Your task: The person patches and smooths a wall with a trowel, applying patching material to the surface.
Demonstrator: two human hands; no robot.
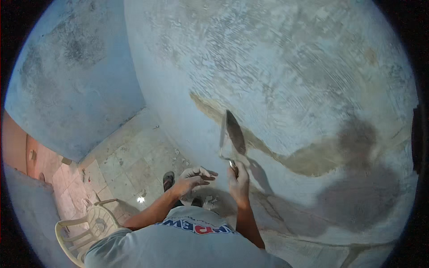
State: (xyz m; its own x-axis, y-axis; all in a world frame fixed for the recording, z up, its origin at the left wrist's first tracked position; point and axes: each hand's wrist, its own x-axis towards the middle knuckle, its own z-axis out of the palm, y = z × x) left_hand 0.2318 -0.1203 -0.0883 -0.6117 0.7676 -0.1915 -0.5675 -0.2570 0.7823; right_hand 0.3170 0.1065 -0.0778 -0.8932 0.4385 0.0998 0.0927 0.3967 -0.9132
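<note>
My right hand (240, 182) grips the handle of a pointed trowel (222, 136). Its blade points up, close against the pale blue-white wall (170, 76), with a dark leaf-shaped area beside it. Whether the blade touches the surface I cannot tell. Behind the blade, a brown bare band (313, 161) runs down to the right through the coating. My left hand (195, 177) is held to the left of the trowel, its fingers stretched out and whitened with dust or plaster. I see nothing held in it.
A cream plastic chair (71, 222) stands at lower left. Small debris lies on the tiled floor (138, 152) near my sandalled foot (168, 179). Another stained blue wall (85, 89) meets this one at a corner. Cracks (353, 252) cross the wall low at right.
</note>
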